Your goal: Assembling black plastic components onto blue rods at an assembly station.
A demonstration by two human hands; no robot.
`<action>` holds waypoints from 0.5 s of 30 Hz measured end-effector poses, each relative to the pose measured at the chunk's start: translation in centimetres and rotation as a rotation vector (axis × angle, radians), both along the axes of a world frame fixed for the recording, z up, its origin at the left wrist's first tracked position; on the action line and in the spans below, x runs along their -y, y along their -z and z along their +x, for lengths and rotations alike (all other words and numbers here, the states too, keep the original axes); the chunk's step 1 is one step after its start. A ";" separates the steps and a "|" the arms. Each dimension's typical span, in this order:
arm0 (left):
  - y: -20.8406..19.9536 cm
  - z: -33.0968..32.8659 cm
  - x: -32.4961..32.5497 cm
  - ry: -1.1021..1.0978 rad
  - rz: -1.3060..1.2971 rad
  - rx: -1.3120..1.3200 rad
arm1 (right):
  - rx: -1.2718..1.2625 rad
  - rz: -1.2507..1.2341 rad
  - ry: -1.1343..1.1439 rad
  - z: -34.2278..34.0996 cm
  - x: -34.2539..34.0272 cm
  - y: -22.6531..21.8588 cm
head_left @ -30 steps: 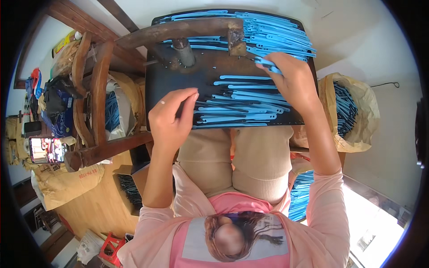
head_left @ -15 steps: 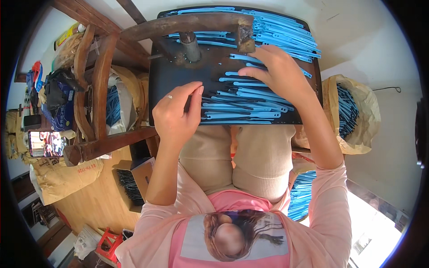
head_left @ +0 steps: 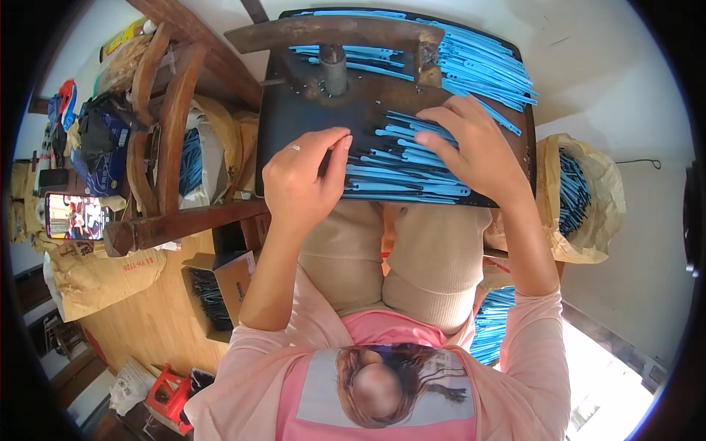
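Note:
Thin blue strips (head_left: 412, 176), with small holes at the wider ends and dark tips on some, lie in a loose pile along the near side of a black tabletop (head_left: 290, 110). Over this pile hovers my right hand (head_left: 478, 151), thumb and fingers apart and palm side hidden. My left hand (head_left: 301, 176) is at the pile's left end, thumb and forefinger pinched together; whatever may be between them is too small to make out. A larger heap of blue strips (head_left: 485, 66) covers the far right of the top.
A wooden bar (head_left: 331, 33) crosses above the tabletop's far side, beside a short metal post (head_left: 333, 70). A wooden frame (head_left: 176, 125) stands left. Strip-filled sacks flank the table, including a paper sack (head_left: 618, 191) at right. A phone (head_left: 76, 218) is far left.
My right hand has drawn nearer and slightly right, off the strips by the bar's end. More strips now show at the pile's far edge. The left hand keeps its pinch; the view has shifted slightly.

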State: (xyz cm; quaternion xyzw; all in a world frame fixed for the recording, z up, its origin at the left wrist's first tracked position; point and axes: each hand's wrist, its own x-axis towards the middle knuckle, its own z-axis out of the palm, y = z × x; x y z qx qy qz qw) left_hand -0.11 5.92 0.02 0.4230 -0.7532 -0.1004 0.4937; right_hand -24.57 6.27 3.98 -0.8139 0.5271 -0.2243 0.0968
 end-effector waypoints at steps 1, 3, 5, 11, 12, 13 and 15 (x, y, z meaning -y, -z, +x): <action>-0.1 0.1 0.0 -0.006 0.002 0.001 | -0.001 0.019 -0.021 0.0 -0.2 -0.5; -0.2 0.2 0.0 0.022 0.031 -0.012 | -0.004 0.038 -0.042 0.2 -0.6 -1.4; -0.4 0.3 -0.1 0.033 0.062 -0.035 | -0.056 0.170 -0.070 0.4 -1.0 -1.9; -0.7 0.3 -0.2 0.053 0.114 -0.043 | -0.078 0.273 -0.101 0.0 -0.8 -1.6; -0.7 0.3 -0.1 0.053 0.120 -0.039 | -0.078 0.269 -0.098 -0.1 -0.7 -1.7; -0.7 0.3 -0.2 0.056 0.116 -0.040 | -0.090 0.287 -0.108 0.0 -0.7 -1.8; -0.9 0.3 -0.4 0.060 0.152 -0.006 | -0.101 0.301 -0.113 0.1 -0.6 -1.9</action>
